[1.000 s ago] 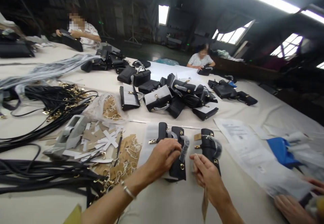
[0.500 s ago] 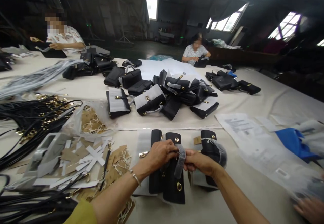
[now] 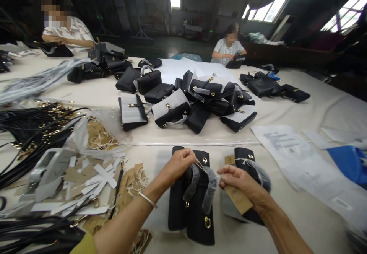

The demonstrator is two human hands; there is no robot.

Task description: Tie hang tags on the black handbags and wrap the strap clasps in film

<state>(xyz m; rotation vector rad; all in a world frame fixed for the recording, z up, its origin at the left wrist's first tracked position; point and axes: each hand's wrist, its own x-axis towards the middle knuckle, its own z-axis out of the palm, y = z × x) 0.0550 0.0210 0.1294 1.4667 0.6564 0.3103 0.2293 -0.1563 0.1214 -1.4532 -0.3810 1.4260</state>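
Observation:
In front of me a black handbag [image 3: 200, 215] lies on the table, with gold rings and plastic-wrapped handles [image 3: 210, 191]. My left hand [image 3: 179, 166] pinches a white string [image 3: 202, 165] above the bag. The string runs past the wrapped handle toward my right hand [image 3: 236, 179], whose fingers are closed on its other end. From below the right hand hangs a brown paper hang tag [image 3: 239, 199]. To the right lies a second black handbag [image 3: 243, 154] with a string tied to its handle, partly hidden by my right hand.
Loose hang tags [image 3: 130, 185], white paper strips [image 3: 100, 177] and black straps [image 3: 37, 229] cover the left. A pile of black handbags [image 3: 197, 116] lies further back. At right are a plastic sheet [image 3: 298, 162] and a blue item [image 3: 349, 164]. Two people [image 3: 228, 47] sit across the table.
My hands have moved apart, and the white string now shows stretched between them. The hang tag has come into sight under my right hand. The hand at the right edge has left view.

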